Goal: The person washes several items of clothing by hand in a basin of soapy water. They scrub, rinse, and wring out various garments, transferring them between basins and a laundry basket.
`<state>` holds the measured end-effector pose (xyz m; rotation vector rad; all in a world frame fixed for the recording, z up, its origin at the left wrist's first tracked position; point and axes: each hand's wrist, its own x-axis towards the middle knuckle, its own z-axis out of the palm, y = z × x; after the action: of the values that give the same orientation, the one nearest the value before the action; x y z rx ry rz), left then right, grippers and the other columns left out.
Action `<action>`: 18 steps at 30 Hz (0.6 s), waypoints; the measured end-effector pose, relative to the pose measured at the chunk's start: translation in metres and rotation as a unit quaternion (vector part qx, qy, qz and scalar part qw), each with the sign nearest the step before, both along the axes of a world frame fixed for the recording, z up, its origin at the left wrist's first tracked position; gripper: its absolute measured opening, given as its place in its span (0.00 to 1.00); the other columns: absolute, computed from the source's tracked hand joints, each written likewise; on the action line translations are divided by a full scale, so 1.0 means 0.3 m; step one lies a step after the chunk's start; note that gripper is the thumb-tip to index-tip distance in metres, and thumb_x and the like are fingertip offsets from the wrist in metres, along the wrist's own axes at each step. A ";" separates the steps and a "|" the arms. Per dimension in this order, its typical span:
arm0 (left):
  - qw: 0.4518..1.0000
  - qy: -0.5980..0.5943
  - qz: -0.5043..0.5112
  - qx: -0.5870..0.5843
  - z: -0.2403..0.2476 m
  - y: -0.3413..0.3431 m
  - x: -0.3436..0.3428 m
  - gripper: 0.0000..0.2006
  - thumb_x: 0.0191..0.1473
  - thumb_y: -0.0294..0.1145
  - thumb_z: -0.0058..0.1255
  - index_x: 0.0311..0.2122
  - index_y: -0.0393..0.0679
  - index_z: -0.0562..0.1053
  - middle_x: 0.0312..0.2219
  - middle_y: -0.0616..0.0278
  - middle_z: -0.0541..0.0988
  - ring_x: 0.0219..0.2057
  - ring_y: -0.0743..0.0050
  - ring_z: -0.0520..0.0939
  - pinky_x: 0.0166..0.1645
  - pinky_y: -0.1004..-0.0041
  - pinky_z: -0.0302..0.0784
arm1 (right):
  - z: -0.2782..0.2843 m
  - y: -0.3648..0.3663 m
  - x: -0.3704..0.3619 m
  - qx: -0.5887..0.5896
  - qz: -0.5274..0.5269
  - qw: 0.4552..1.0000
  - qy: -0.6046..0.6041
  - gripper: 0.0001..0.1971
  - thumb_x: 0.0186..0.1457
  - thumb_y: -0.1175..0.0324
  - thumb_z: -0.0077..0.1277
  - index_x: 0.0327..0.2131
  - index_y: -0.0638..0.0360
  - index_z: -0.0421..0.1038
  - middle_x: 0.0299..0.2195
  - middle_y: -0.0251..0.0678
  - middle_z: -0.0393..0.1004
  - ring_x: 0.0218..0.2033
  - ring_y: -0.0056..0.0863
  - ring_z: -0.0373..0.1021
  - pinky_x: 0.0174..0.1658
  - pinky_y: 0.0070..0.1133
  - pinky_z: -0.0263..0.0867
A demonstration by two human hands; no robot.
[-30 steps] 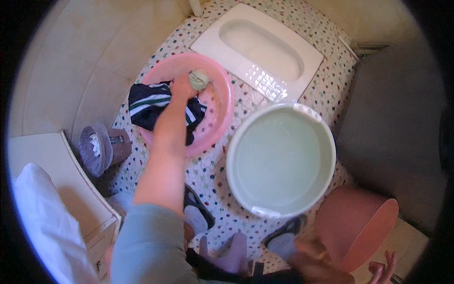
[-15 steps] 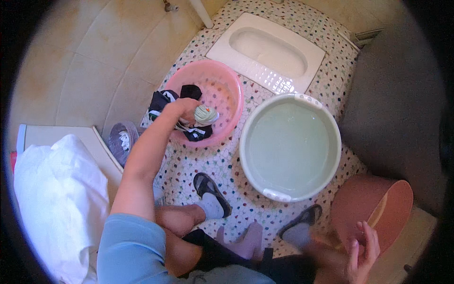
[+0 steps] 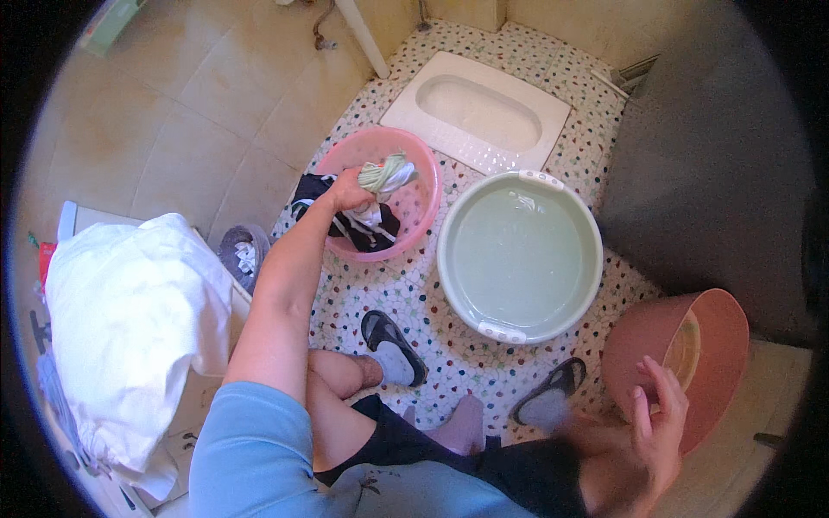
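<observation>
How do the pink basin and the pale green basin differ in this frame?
The pink basin is smaller and holds dark and pale clothes; the pale green basin is larger and holds only cloudy water. The left hand grips a green-white cloth over the pink basin; no hand is at the green basin. Both are round and sit side by side on the pebbled floor.

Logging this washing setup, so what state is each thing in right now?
Left hand: closed on the wrung cloth, above the pink basin.
Pink basin: holds dark striped clothes.
White basin: filled with water.
Pink bucket: tilted on its side.
Right hand: open, at the bucket's rim.
</observation>
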<state>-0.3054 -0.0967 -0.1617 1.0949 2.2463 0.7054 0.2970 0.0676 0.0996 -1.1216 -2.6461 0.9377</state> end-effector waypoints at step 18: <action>0.758 -0.632 -0.007 0.160 0.250 0.054 0.569 0.31 0.47 0.31 0.59 0.57 0.40 0.64 0.49 0.60 0.74 0.49 0.69 0.76 0.56 0.68 0.69 | -0.029 -0.120 -0.036 -0.060 -0.010 0.995 0.075 0.17 0.53 0.71 0.51 0.47 0.65 0.70 0.37 0.46 0.74 0.35 0.34 0.74 0.38 0.25 0.71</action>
<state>-0.1348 -0.0804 -0.0868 0.4324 0.9405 1.3228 0.2861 0.0316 0.0910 -1.0531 -2.4840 1.1431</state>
